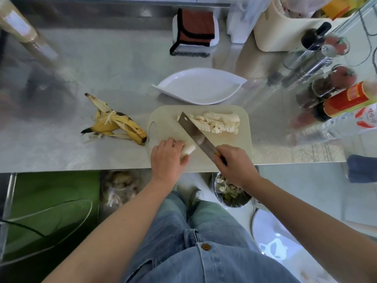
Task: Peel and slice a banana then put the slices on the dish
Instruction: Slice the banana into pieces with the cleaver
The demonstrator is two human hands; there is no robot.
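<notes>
A short stub of peeled banana (pixel 188 150) lies on the pale cutting board (pixel 167 117), gripped by my left hand (pixel 167 158). My right hand (pixel 234 162) holds the handle of a knife (pixel 195 132), whose blade slants up-left just right of the stub. A row of banana slices (pixel 218 122) lies on the board's far right part, beside the blade tip. The white leaf-shaped dish (pixel 201 85) stands behind the board with nothing on it. The banana peel (pixel 114 122) lies on the steel counter to the left.
Bottles and spice jars (pixel 330 82) crowd the counter's right side. A folded brown cloth on a white box (pixel 194 29) sits at the back. The counter's front edge runs just under my hands, with a bin of scraps (pixel 230 190) on the floor below.
</notes>
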